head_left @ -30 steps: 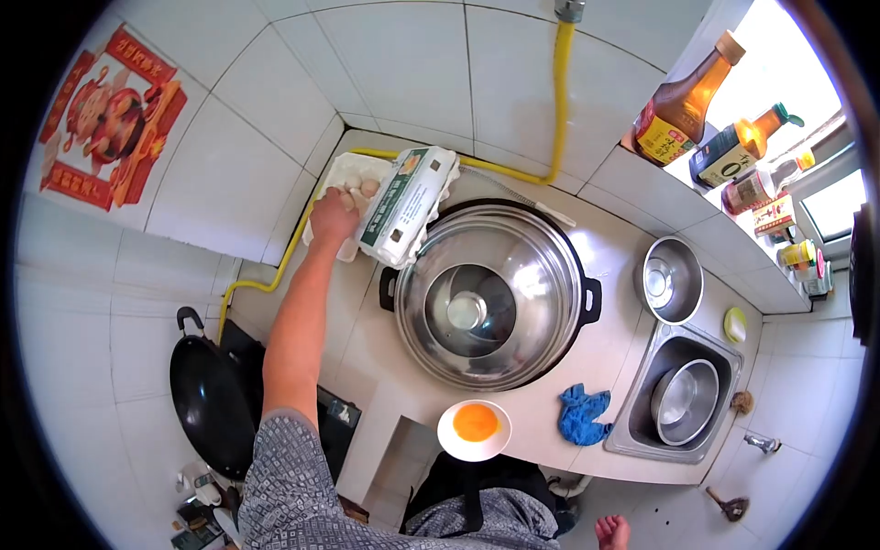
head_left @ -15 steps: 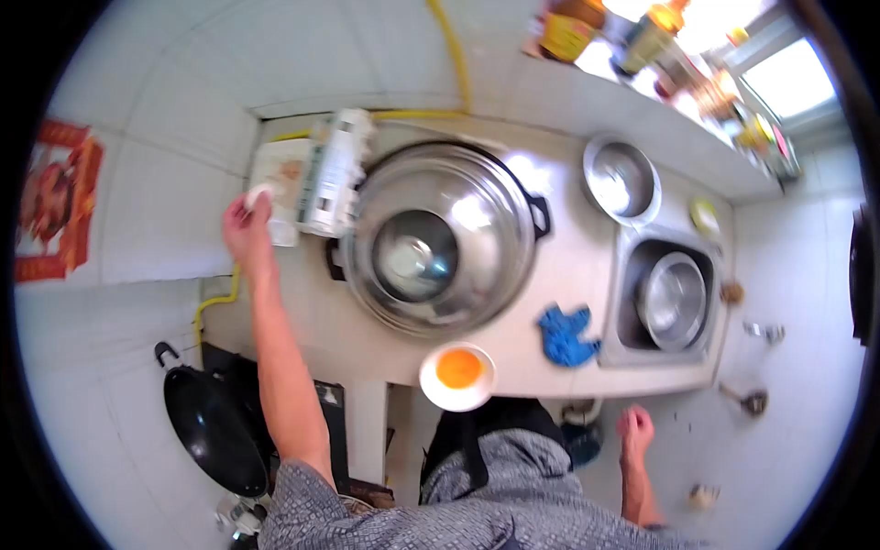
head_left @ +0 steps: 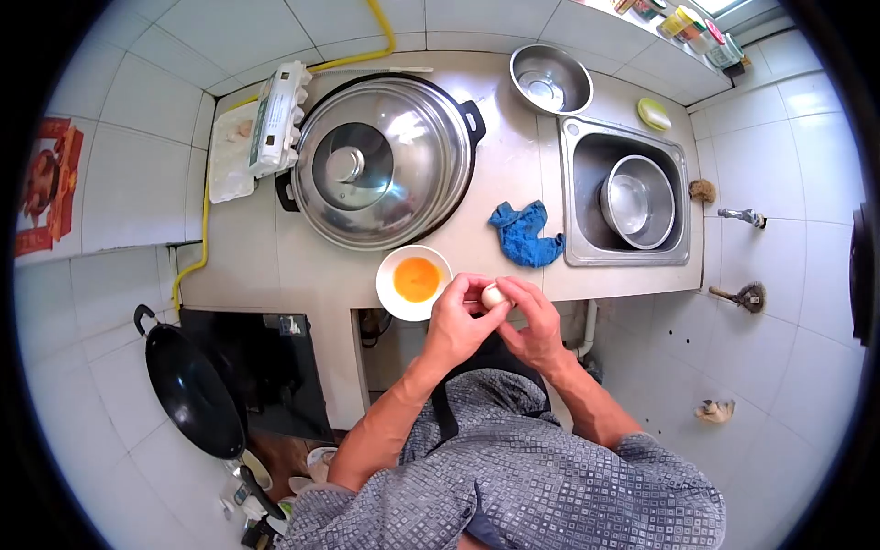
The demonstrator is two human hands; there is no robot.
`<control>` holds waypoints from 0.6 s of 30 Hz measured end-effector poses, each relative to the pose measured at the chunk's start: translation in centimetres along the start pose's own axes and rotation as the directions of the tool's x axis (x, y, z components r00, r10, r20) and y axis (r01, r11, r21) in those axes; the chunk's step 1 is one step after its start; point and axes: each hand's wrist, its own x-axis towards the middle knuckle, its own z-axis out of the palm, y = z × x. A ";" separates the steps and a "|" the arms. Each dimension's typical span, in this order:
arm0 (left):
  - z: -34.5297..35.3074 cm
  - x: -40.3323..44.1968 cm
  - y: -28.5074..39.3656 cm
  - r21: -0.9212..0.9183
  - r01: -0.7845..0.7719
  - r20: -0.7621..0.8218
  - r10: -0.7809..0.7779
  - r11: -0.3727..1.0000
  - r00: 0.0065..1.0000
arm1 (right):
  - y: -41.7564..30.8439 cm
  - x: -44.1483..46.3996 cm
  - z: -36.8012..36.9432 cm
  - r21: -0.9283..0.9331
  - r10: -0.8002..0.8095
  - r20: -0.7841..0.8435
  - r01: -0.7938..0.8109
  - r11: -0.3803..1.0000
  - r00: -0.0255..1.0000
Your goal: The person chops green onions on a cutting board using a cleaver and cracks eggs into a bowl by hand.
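A small pale egg (head_left: 493,295) sits between my two hands, just in front of the counter edge. My left hand (head_left: 455,321) closes round its left side with fingers and thumb. From the other side, my right hand (head_left: 533,323) grips it with bent fingertips. Left of the hands, close by, a white bowl (head_left: 387,291) stands at the counter's front edge with orange-yellow beaten-looking egg (head_left: 417,279) in it. The fingers partly cover the egg, so I cannot tell whether its shell is cracked.
A large lidded pan (head_left: 422,206) fills the counter's middle. An egg carton (head_left: 275,119) lies over a white tray (head_left: 229,174) at left. Right are a blue cloth (head_left: 524,236), a steel bowl (head_left: 551,79) and a sink (head_left: 579,246) holding another steel bowl (head_left: 637,202).
My left hand has come from beside the egg carton back to the front, right of the white bowl. My right hand has risen from low at the right, and both hands now meet on the egg.
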 end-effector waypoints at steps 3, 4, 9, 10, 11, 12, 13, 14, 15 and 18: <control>0.4 -0.7 0.4 0.130 -0.012 0.000 0.012 0.991 1.000 | 0.6 -1.1 -0.2 -0.025 0.034 -0.085 -0.036 0.999 0.996; 0.4 -1.2 0.2 0.133 -0.015 -0.004 0.016 0.991 1.000 | 1.4 -1.4 0.2 -0.022 0.029 -0.085 -0.031 0.999 0.996; -1.1 -3.2 -1.5 0.070 -0.004 -0.112 0.012 0.998 0.994 | 10.0 -2.7 4.7 -0.198 0.080 -0.172 -0.114 0.974 0.982; -1.3 -3.8 -1.5 0.050 0.011 -0.119 -0.005 0.999 0.993 | 10.5 -2.6 4.9 -0.265 0.073 -0.144 -0.110 0.958 0.987; -1.5 -4.3 -1.3 0.065 0.021 -0.131 -0.012 0.998 0.991 | 11.0 -2.7 4.9 -0.258 0.070 -0.148 -0.107 0.960 0.987; -1.8 -4.5 -1.3 0.068 0.019 -0.138 -0.009 0.997 0.990 | 10.7 -2.2 4.7 -0.208 0.088 -0.160 -0.121 0.971 0.983; -2.1 -5.1 -1.4 0.066 0.036 -0.146 -0.026 0.997 0.989 | 10.1 -2.3 4.5 -0.157 0.117 -0.166 -0.143 0.977 0.979; -2.4 -5.7 -1.6 0.062 0.050 -0.151 -0.041 0.997 0.988 | 9.4 -2.5 4.4 -0.154 0.120 -0.161 -0.145 0.977 0.980; -2.6 -5.9 -1.9 0.074 0.050 -0.161 -0.038 0.996 0.986 | 8.8 -2.0 4.2 -0.106 0.141 -0.191 -0.164 0.981 0.971; -2.8 -5.9 -2.5 0.060 0.041 -0.166 -0.031 0.997 0.986 | 10.4 -2.2 4.6 -0.134 0.073 -0.217 -0.104 0.986 0.973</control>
